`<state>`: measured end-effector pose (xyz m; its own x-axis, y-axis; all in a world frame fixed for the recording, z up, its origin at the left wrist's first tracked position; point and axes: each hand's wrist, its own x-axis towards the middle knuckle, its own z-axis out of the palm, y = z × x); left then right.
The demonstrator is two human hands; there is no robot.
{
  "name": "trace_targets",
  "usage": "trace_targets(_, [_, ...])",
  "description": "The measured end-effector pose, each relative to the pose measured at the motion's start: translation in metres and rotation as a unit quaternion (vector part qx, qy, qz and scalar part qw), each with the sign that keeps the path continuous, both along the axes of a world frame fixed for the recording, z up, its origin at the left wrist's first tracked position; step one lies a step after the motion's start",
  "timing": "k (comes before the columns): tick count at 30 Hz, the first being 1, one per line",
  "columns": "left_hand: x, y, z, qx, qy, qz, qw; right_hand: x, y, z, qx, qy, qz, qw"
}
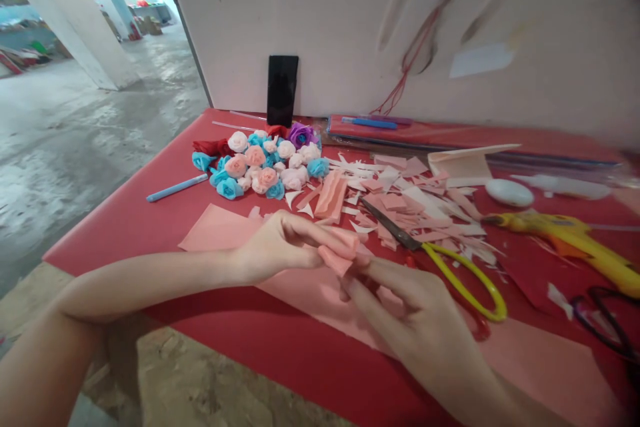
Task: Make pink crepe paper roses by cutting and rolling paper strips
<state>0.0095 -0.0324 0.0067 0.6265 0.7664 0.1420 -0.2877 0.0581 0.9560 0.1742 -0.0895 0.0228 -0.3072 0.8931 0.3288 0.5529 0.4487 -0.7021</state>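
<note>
My left hand (pixel 283 243) and my right hand (pixel 405 310) meet over the red table (pixel 125 220), both pinching a small rolled piece of pink crepe paper (pixel 340 250). The left fingers wrap its upper end; the right fingertips press it from below. A large pink paper sheet (pixel 220 227) lies flat beneath both hands. Yellow-handled scissors (pixel 450 267) lie just right of my right hand.
A heap of paper roses (pixel 260 163) in pink, white, blue, red and purple sits behind. Pink and white paper scraps (pixel 400 193) spread to the right. A yellow glue gun (pixel 575 240), a blue pen (pixel 176 188), a black phone (pixel 282 90) against the wall.
</note>
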Motion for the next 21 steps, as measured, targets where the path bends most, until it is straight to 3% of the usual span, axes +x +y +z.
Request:
trace_targets(9, [-0.0017,-0.0018,0.0077,0.112,-0.016,-0.013,0.993,-0.0079,0.0000,0.0021,0.024,0.067,-0.011,0.997])
trace_targets(21, [-0.0031,-0.0055,0.0072,0.124,-0.011,-0.074,0.989,-0.0079,-0.0013,-0.0050,0.150,0.081,-0.004,0.985])
